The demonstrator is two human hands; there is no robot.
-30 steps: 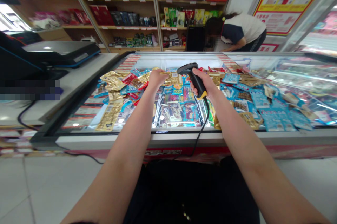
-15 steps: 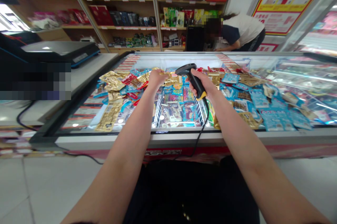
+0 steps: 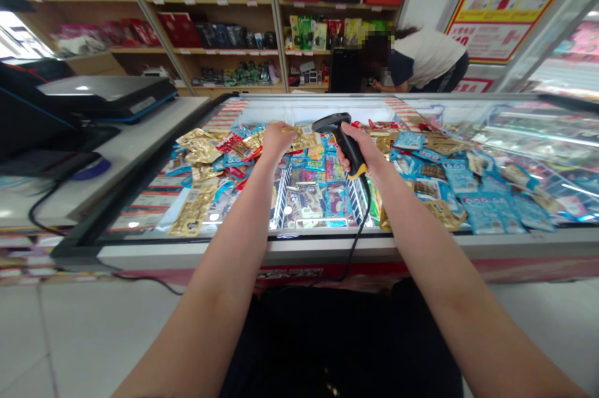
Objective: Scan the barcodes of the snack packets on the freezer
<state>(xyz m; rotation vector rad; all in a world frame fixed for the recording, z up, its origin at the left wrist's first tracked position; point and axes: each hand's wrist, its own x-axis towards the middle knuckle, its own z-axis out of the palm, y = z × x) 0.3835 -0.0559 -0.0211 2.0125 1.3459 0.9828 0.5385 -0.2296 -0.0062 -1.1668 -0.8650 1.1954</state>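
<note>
My right hand (image 3: 362, 151) is wrapped round the handle of a black barcode scanner (image 3: 339, 133) with a yellow band; its head points left at a gold snack packet (image 3: 304, 138). My left hand (image 3: 277, 139) pinches that packet's left edge and holds it just above the freezer's glass lid (image 3: 140, 208). The scanner's black cable (image 3: 358, 232) hangs down over the freezer's front edge. Gold, red and blue packets (image 3: 206, 155) lie spread over the lid around both hands.
Blue packets (image 3: 472, 198) cover the lid to the right. A counter (image 3: 116, 155) with a black scale (image 3: 103, 95) stands at the left. Shelves of boxes and bottles (image 3: 219, 17) line the back wall. Another person (image 3: 421, 61) bends over behind the freezer.
Both hands stay nearly where they were, holding the packet and the scanner. The person behind the freezer has shifted a little.
</note>
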